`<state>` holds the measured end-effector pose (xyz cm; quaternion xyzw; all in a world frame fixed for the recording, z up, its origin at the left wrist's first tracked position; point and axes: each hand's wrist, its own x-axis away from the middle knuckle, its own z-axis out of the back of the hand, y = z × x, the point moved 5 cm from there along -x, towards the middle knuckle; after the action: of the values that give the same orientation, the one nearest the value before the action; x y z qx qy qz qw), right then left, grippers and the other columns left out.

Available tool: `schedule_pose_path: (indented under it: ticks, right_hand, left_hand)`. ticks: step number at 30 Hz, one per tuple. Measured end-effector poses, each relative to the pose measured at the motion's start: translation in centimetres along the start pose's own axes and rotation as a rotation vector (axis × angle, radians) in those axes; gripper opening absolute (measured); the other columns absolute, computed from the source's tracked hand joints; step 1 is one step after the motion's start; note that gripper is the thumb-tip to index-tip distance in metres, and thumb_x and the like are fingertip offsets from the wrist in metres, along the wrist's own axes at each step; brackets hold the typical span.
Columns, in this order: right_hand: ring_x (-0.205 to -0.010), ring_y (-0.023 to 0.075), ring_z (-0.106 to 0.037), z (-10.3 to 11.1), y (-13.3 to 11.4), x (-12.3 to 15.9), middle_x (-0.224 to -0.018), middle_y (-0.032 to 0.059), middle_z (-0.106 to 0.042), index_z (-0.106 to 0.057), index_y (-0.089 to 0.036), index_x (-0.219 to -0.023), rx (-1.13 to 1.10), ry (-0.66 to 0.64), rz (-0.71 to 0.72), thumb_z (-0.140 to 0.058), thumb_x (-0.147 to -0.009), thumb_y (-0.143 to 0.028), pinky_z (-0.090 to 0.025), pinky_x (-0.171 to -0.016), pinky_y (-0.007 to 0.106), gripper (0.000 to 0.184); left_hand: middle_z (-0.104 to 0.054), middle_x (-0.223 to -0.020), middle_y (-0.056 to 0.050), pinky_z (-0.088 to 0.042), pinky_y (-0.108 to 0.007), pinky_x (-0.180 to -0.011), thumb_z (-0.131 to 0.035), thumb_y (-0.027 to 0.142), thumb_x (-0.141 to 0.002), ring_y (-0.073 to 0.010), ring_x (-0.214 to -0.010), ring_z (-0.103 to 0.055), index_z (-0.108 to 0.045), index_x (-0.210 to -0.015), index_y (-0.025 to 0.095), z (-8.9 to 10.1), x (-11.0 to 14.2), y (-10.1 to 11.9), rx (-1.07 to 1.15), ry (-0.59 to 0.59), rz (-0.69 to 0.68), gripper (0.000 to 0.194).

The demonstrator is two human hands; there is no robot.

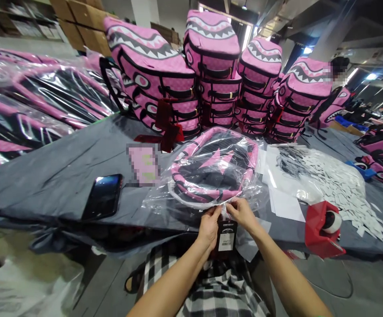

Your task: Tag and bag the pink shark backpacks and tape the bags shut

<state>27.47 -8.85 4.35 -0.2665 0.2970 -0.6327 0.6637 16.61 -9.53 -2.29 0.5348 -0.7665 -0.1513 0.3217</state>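
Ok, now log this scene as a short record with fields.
Left hand: by the top of the black tag; exact hold unclear
Right hand: close beside it, fingertips bent inward
Ahead: pink-and-black item in clear plastic
Table left: phone
Table right: small white pieces, red dispenser
Behind: stacked pink bags

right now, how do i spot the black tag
On the grey cloth-covered table, find the clear-plastic-wrapped pink-and-black bag at centre. Nearer the camera is the rectangular black tag, set apart from the plain white paper sheets by its white barcode label.
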Motion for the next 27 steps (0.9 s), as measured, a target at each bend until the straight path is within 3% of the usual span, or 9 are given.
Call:
schedule_pose_path:
  ticks: [5, 9, 12, 15, 20, 23, 25, 27]
  right_hand:
    - [-0.064, 0.0178, -0.061, 0.5, -0.3, 0.5, -0.069, 0.0039, -0.069, -0.069, -0.019, -0.073, 0.241, 0.115, -0.127, -0.064, -0.083, -0.034, -0.038, -0.059, 0.025, 0.019]
    - [-0.068, 0.0176, -0.061, 0.7, -0.7, 1.1, -0.075, 0.0031, -0.069, -0.07, -0.02, -0.076, 0.143, 0.204, -0.116, -0.064, -0.08, -0.03, -0.039, -0.063, 0.025, 0.013]
    - [-0.069, 0.0152, -0.057, 0.0, -0.8, 0.9, -0.073, 0.001, -0.064, -0.067, -0.019, -0.074, 0.007, 0.066, -0.015, -0.05, -0.086, -0.024, -0.039, -0.064, 0.023, 0.021]
    - [-0.058, 0.0128, -0.049, -1.0, -0.4, 0.4, -0.06, -0.0017, -0.054, -0.057, -0.019, -0.061, -0.04, -0.1, -0.054, -0.038, -0.09, -0.019, -0.035, -0.056, 0.022, 0.034]
    - [-0.057, 0.0142, -0.049, -0.7, -0.6, 0.3, -0.056, -0.001, -0.053, -0.057, -0.019, -0.054, -0.01, -0.137, -0.105, -0.046, -0.095, -0.03, -0.034, -0.058, 0.025, 0.043]
    - [-0.08, 0.0201, -0.059, 1.1, -0.9, 2.1, -0.081, 0.0033, -0.069, -0.073, -0.021, -0.079, 0.1, -0.111, 0.028, -0.067, -0.087, -0.04, -0.04, -0.073, 0.028, 0.022]
    - [-0.094, 0.0236, -0.061, 2.5, -0.3, 4.1, -0.102, 0.0066, -0.072, -0.074, -0.022, -0.104, 0.2, -0.085, 0.094, -0.079, -0.078, -0.039, -0.04, -0.082, 0.031, 0.032]
    - [-0.091, 0.0229, -0.062, 3.3, 1.3, 6.2, -0.101, 0.0067, -0.073, -0.071, -0.02, -0.112, 0.233, -0.098, 0.035, -0.08, -0.075, -0.032, -0.04, -0.08, 0.03, 0.04]
  left_hand:
    - [-0.078, -0.083, -0.007, -0.054, -0.037, -0.088, -0.097, 0.045, -0.043, -0.026, -0.088, -0.074, -0.076, -0.082, 0.015, -0.1, 0.1, 0.2, 0.013, 0.019, 0.032, 0.054]
    - [-0.078, -0.079, -0.008, -0.058, -0.037, -0.082, -0.098, 0.043, -0.044, -0.0264, -0.083, -0.075, -0.075, -0.082, 0.013, 0.2, 0.4, 0.1, -0.001, 0.047, 0.086, 0.054]
    - [-0.076, -0.074, -0.009, -0.06, -0.036, -0.077, -0.097, 0.039, -0.052, -0.0242, -0.075, -0.075, -0.074, -0.08, 0.011, 0.5, 0.5, -0.1, -0.032, 0.085, 0.124, 0.046]
    - [-0.075, -0.073, -0.01, -0.061, -0.036, -0.076, -0.093, 0.038, -0.062, -0.0239, -0.073, -0.075, -0.073, -0.083, 0.01, 0.4, 0.5, -0.2, -0.07, 0.113, 0.148, 0.04]
    - [-0.075, -0.077, -0.011, -0.06, -0.035, -0.083, -0.082, 0.042, -0.078, -0.0241, -0.081, -0.075, -0.072, -0.082, 0.01, -0.1, 1.5, -0.2, -0.133, 0.127, 0.161, 0.034]
    - [-0.076, -0.085, -0.01, -0.058, -0.032, -0.086, -0.075, 0.049, -0.083, -0.0214, -0.085, -0.074, -0.074, -0.091, 0.011, 0.5, 3.6, -0.1, -0.179, 0.075, 0.175, 0.039]
    - [-0.077, -0.09, -0.009, -0.057, -0.032, -0.085, -0.08, 0.053, -0.076, -0.0217, -0.086, -0.073, -0.075, -0.099, 0.014, 1.1, 5.2, -0.2, -0.271, -0.022, 0.214, 0.046]
    - [-0.078, -0.095, -0.008, -0.057, -0.031, -0.081, -0.088, 0.051, -0.065, -0.023, -0.087, -0.073, -0.075, -0.106, 0.017, 1.5, 6.5, -0.3, -0.38, -0.123, 0.234, 0.055]
